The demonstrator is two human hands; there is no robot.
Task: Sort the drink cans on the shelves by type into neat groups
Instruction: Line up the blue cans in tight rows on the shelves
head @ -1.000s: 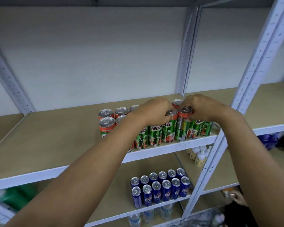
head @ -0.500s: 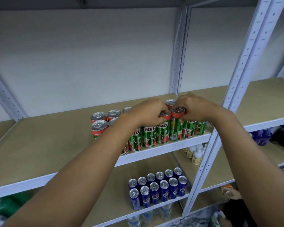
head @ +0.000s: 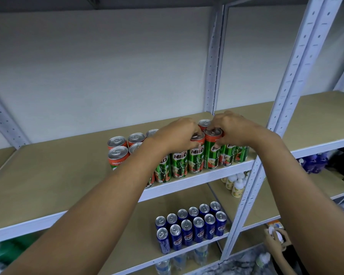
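Observation:
Several green Milo cans [head: 179, 164] with red tops stand in two rows near the front edge of the upper shelf [head: 54, 175]. My left hand [head: 177, 134] grips the top of one front-row Milo can [head: 196, 158]. My right hand [head: 231, 129] grips the top of the neighbouring front-row Milo can [head: 212, 155]. Both cans stand upright on the shelf, side by side. The hands hide the tops of some cans behind them. On the shelf below, several blue cans [head: 193, 227] stand in two neat rows.
A white perforated upright post [head: 270, 135] stands just right of the Milo cans. Small white-capped bottles [head: 235, 183] sit on the lower right shelf, clear bottles [head: 201, 255] on the bottom shelf. Another person's hand [head: 274, 240] holds something at the lower right.
Both hands stay on the tops of the two front-row Milo cans. The view has drifted slightly; the cans look much the same in their row.

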